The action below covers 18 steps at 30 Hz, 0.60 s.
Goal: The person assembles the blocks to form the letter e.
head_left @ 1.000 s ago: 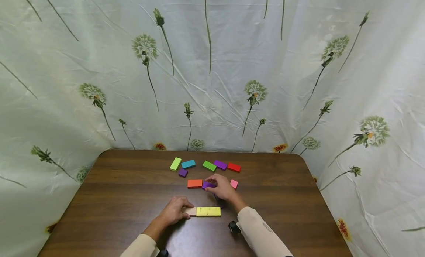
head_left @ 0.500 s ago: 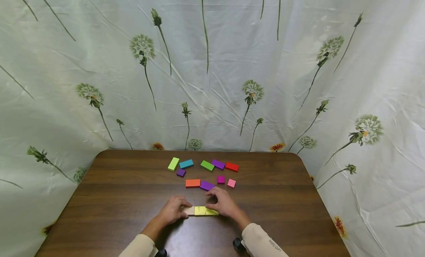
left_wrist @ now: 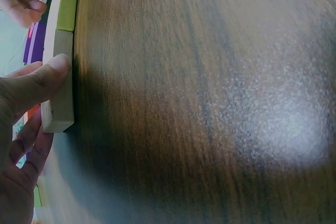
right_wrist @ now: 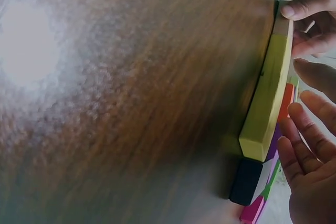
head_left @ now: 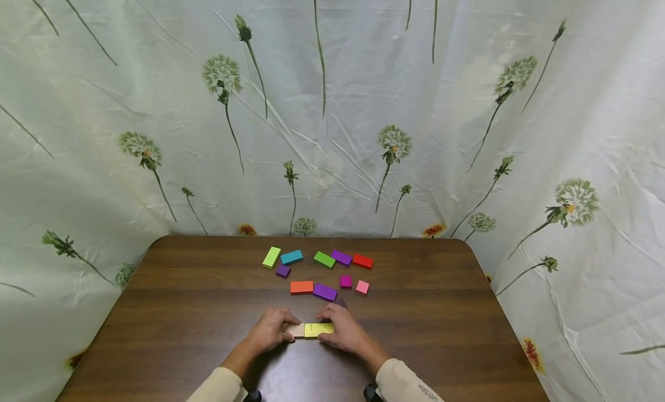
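Note:
My left hand [head_left: 272,328] pinches a bare-wood block [head_left: 296,330] between thumb and fingers at the front of the table. That pale block [left_wrist: 62,85] meets a yellow block [head_left: 314,330] end to end, both lying flat in one line. Over the yellow block's right part is my right hand [head_left: 347,331], its thumb on the near side and fingers on the far side. In the right wrist view its relaxed fingers [right_wrist: 304,135] stand apart from the yellow block [right_wrist: 268,98]. A dark block [right_wrist: 245,181] lies by the yellow block's right end, mostly hidden in the head view.
Behind the hands lie an orange block [head_left: 302,287], a purple block [head_left: 325,292], a magenta block [head_left: 346,281] and a pink block [head_left: 362,287]. Farther back are lime [head_left: 272,257], teal [head_left: 291,257], green [head_left: 324,260] and red blocks [head_left: 363,261]. A flowered curtain [head_left: 332,130] hangs behind the table.
My right hand has come from the purple block back toward me to the yellow block, uncovering the magenta block. The left hand keeps its hold on the bare-wood block.

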Each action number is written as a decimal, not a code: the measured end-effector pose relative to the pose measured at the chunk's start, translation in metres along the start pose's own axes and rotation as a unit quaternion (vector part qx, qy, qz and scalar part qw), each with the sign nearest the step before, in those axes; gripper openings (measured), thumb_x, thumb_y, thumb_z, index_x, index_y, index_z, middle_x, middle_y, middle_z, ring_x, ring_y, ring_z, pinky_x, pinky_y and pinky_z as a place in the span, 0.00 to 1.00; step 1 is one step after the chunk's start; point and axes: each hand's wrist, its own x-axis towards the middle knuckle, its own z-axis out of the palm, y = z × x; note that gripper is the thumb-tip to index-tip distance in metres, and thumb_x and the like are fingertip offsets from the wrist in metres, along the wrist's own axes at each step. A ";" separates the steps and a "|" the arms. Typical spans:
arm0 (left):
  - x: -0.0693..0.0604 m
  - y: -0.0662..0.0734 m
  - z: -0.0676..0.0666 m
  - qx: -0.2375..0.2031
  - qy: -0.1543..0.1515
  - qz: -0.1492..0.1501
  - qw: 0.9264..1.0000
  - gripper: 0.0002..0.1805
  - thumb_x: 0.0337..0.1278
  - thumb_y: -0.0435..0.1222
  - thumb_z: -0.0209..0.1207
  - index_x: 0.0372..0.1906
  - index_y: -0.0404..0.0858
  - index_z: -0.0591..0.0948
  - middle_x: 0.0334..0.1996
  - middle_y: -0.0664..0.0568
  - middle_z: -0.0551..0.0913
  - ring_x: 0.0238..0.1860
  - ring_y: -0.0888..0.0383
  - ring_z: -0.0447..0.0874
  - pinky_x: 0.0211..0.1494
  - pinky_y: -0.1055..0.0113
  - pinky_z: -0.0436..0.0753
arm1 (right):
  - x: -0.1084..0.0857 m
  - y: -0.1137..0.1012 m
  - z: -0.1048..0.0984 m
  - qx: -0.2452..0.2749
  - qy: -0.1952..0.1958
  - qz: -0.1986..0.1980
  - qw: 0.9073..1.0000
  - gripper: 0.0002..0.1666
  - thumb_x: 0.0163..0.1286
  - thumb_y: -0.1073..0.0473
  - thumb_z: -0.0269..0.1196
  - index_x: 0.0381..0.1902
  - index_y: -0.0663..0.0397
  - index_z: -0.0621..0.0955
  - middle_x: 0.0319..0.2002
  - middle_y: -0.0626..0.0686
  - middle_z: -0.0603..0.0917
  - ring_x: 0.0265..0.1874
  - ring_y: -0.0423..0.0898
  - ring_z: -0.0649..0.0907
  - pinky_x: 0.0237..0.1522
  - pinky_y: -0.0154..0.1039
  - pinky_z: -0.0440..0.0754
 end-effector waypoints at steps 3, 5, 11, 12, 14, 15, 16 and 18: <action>-0.001 0.000 0.000 0.002 -0.002 -0.003 1.000 0.16 0.36 0.34 0.74 0.38 0.37 0.88 0.28 0.57 0.82 0.31 0.64 0.75 0.37 0.66 0.70 | 0.001 0.000 0.001 -0.009 -0.010 0.006 1.000 0.19 0.56 0.58 0.72 0.46 0.58 0.84 0.43 0.47 0.80 0.46 0.42 0.77 0.51 0.38 0.74; 0.000 0.000 0.000 0.004 -0.002 -0.005 1.000 0.16 0.36 0.34 0.74 0.38 0.37 0.88 0.29 0.57 0.82 0.31 0.64 0.75 0.37 0.66 0.70 | 0.001 0.000 0.001 -0.016 -0.016 0.006 1.000 0.19 0.57 0.57 0.71 0.46 0.57 0.84 0.43 0.47 0.79 0.46 0.42 0.78 0.51 0.37 0.74; 0.000 0.000 0.000 0.001 0.002 -0.001 1.000 0.17 0.35 0.33 0.75 0.38 0.37 0.88 0.29 0.56 0.82 0.31 0.64 0.76 0.36 0.68 0.71 | 0.003 0.001 0.004 -0.021 -0.015 -0.014 1.000 0.17 0.57 0.58 0.71 0.44 0.56 0.85 0.40 0.45 0.80 0.42 0.39 0.77 0.46 0.33 0.74; 0.000 0.000 0.000 0.001 0.003 0.000 1.000 0.17 0.35 0.33 0.75 0.38 0.37 0.88 0.29 0.56 0.82 0.31 0.64 0.76 0.36 0.68 0.71 | 0.003 0.001 0.005 -0.023 -0.012 -0.018 0.999 0.16 0.56 0.58 0.71 0.44 0.56 0.85 0.39 0.45 0.80 0.42 0.39 0.77 0.46 0.33 0.74; 0.000 0.000 0.000 0.004 0.003 0.001 1.000 0.17 0.35 0.33 0.75 0.38 0.37 0.88 0.29 0.56 0.82 0.32 0.64 0.77 0.36 0.68 0.72 | 0.003 0.002 0.006 -0.033 -0.007 -0.027 0.999 0.16 0.56 0.59 0.71 0.43 0.56 0.85 0.39 0.45 0.80 0.41 0.39 0.78 0.46 0.33 0.74; 0.000 0.000 0.000 0.005 0.004 0.001 1.000 0.17 0.34 0.33 0.75 0.37 0.37 0.88 0.29 0.56 0.83 0.32 0.63 0.77 0.36 0.68 0.72 | 0.003 0.001 0.007 -0.037 -0.004 -0.030 0.999 0.16 0.56 0.59 0.71 0.43 0.57 0.85 0.39 0.45 0.80 0.41 0.39 0.78 0.46 0.33 0.74; 0.000 0.000 0.000 0.005 0.003 0.001 1.000 0.17 0.34 0.33 0.75 0.37 0.37 0.88 0.29 0.56 0.83 0.32 0.63 0.78 0.36 0.68 0.73 | 0.003 0.001 0.007 -0.041 -0.002 -0.033 0.999 0.16 0.55 0.59 0.71 0.43 0.57 0.85 0.39 0.45 0.81 0.41 0.39 0.78 0.46 0.33 0.74; 0.000 0.000 0.000 0.007 0.001 0.002 1.000 0.17 0.34 0.33 0.75 0.37 0.37 0.88 0.29 0.56 0.83 0.33 0.62 0.79 0.38 0.67 0.73 | 0.003 0.001 0.008 -0.047 0.002 -0.036 0.998 0.16 0.54 0.60 0.72 0.43 0.57 0.86 0.39 0.46 0.81 0.41 0.40 0.79 0.47 0.34 0.75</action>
